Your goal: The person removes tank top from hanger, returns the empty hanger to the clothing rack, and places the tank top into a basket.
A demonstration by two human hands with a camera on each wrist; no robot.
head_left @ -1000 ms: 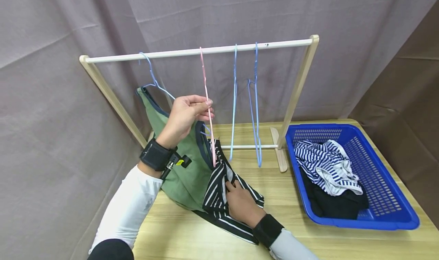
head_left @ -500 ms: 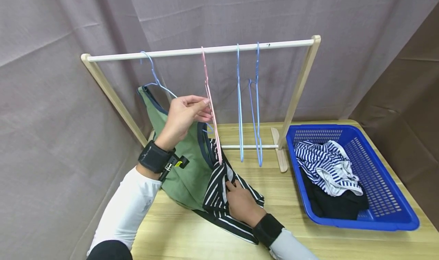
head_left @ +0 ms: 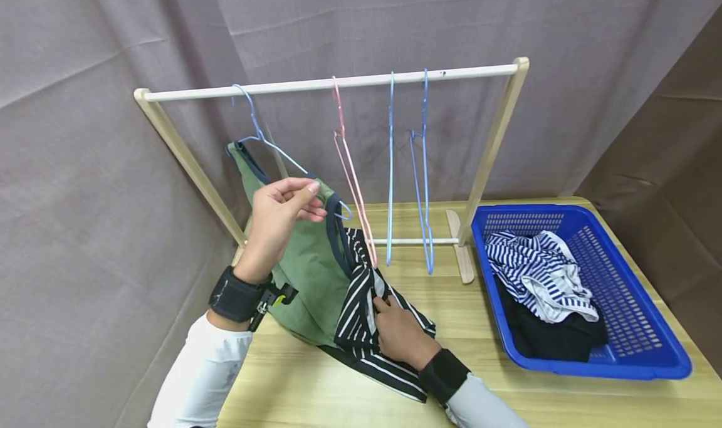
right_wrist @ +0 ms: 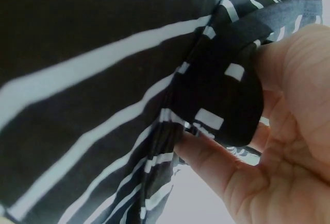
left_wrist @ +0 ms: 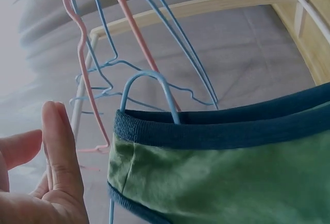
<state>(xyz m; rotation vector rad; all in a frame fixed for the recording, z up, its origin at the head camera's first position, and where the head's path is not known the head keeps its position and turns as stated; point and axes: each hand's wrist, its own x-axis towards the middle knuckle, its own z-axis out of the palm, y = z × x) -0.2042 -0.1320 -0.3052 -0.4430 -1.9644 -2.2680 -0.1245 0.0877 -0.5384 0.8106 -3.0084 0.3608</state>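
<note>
While the table (head_left: 479, 384) bears the white-railed rack (head_left: 468, 73), the blue basket (head_left: 592, 372) just beside its right foot, the green top (head_left: 307, 290) hangs leftmost and the striped garment (head_left: 352, 318), pinched by the right hand (head_left: 402, 331), lies below the pink hanger (head_left: 361, 206). Left hand (head_left: 277, 218): holding nothing, beside the top's shoulder. Step, apparently: readying the striped garment; next move likely calls for the pink hanger, with room between garment and basket rim.
</note>
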